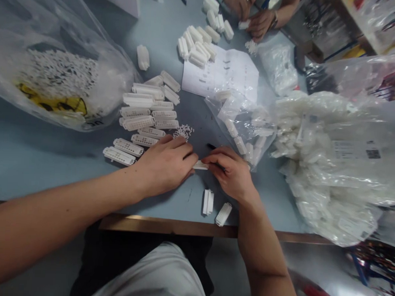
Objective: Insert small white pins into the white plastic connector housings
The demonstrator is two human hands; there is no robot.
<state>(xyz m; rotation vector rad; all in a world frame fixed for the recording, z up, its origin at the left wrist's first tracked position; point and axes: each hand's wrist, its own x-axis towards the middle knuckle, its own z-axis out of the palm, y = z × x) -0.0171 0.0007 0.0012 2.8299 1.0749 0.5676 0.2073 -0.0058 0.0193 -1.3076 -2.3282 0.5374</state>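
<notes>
Head view. A person's left hand (165,166) and right hand (231,173) meet above a blue table (46,167), fingers curled and clamped from both sides on a white plastic connector (200,165). Only a short strip of it shows between them, lying flat and low. A firm grip from both ends, close to the table, seems the steadier way to handle so small a piece. A thin black stick (211,146) lies under the right hand's fingers; what it is cannot be told.

Around the held connector: a row of loose connectors (136,123) lies to its left, a heap of tiny white pins (184,131) is just beyond it, and two more connectors (208,202) are on the near side. A clear plastic bag (240,128) lies just beyond the right hand. A co-worker's hands (252,15) work well beyond it.
</notes>
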